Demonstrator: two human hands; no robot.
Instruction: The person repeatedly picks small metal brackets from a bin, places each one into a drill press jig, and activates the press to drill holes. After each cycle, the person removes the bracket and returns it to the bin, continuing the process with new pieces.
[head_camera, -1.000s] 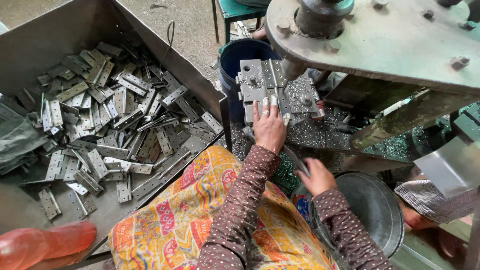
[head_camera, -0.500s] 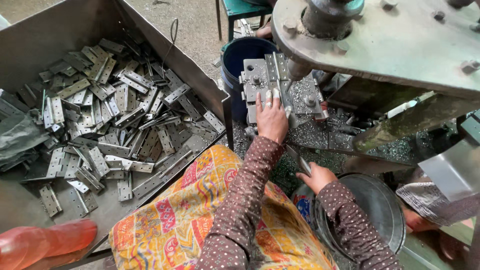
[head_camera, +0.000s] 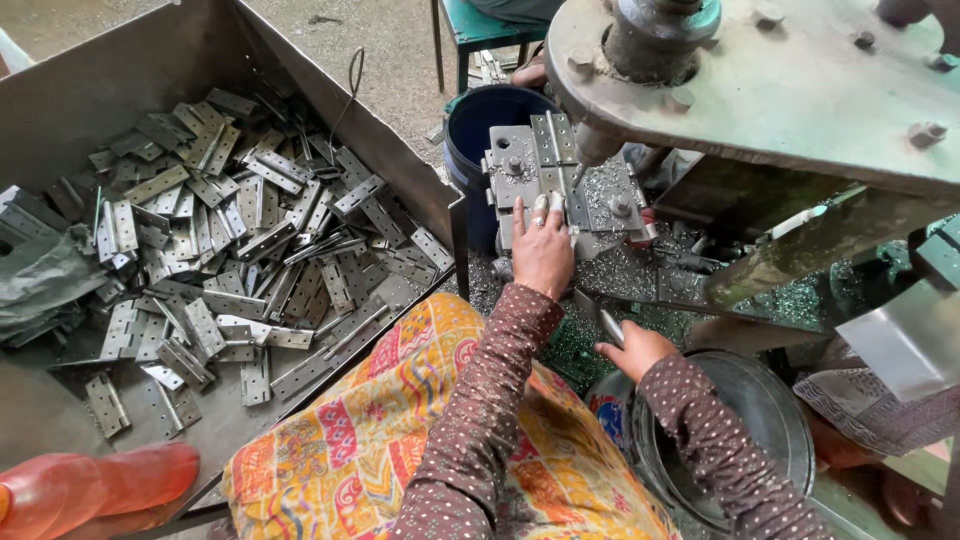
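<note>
Fingers of the left hand lie together, pressing a hinge plate flat on the press bed, just under the punch. Right hand, nearer than the bed, grips a lever. Judged: keep fingertips behind the punch.

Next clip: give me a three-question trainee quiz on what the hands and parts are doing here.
1. True or false: the left hand rests on a hinge plate on the machine bed.
2. Where is the heap of loose hinges? A) a blue bucket B) a metal bin on the person's left C) a round pan
3. Fill in: the right hand grips a metal ____.

Key: 1 true; 2 B; 3 lever.
</note>
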